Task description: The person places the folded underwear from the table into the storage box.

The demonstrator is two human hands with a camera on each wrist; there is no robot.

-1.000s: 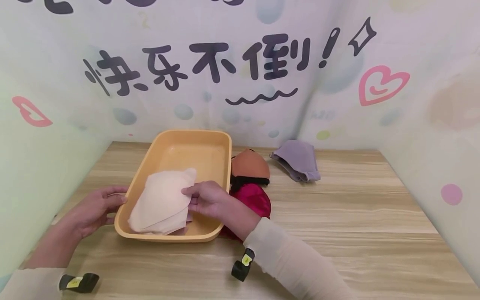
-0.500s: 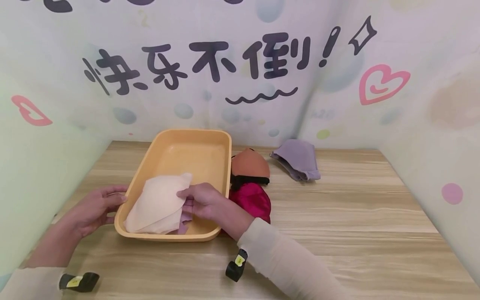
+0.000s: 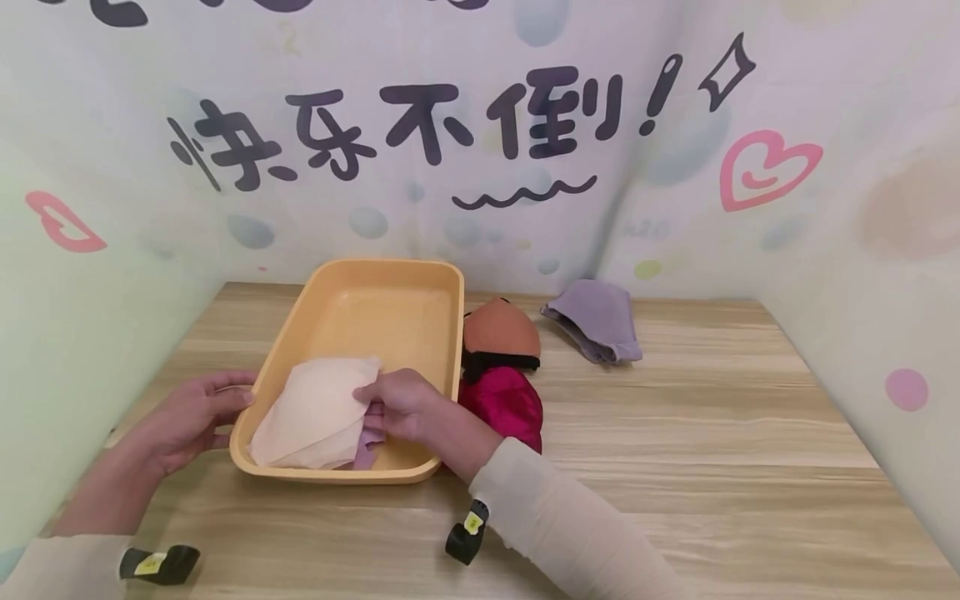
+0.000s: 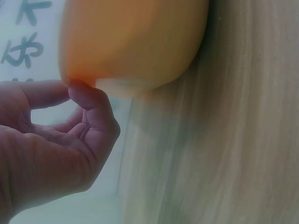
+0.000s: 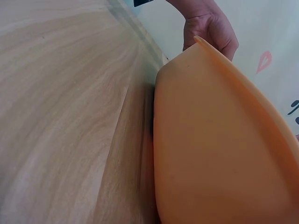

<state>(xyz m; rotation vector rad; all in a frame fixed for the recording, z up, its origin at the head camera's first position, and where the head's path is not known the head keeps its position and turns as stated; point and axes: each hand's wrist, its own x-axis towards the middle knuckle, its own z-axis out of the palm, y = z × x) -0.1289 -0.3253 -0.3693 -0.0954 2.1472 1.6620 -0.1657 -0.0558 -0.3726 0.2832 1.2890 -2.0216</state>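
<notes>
In the head view a folded pale pink bra (image 3: 315, 408) lies in the near end of the orange-yellow plastic tray (image 3: 408, 477). My right hand (image 3: 408, 404) reaches over the tray's right rim and pinches the bra's right edge, thumb on top. A bit of lilac fabric (image 3: 367, 448) peeks out below that hand. At the tray's left side my left hand (image 3: 187, 417) holds the rim between thumb and fingers; the left wrist view shows this hand (image 4: 60, 135) at the tray wall (image 4: 135, 42). The right wrist view shows the tray's outer side, not the right hand.
Right of the tray lie a folded orange bra (image 3: 501, 329) with black trim and a shiny magenta bra (image 3: 506, 404), partly behind the right forearm. A folded lavender bra (image 3: 592, 321) sits farther back. A printed cloth backdrop (image 3: 480, 233) encloses the wooden table (image 3: 712, 450).
My right hand has drawn the pale pink bra slightly left and lowered it into the tray's near end. More lilac fabric shows now. The left hand has stayed on the rim.
</notes>
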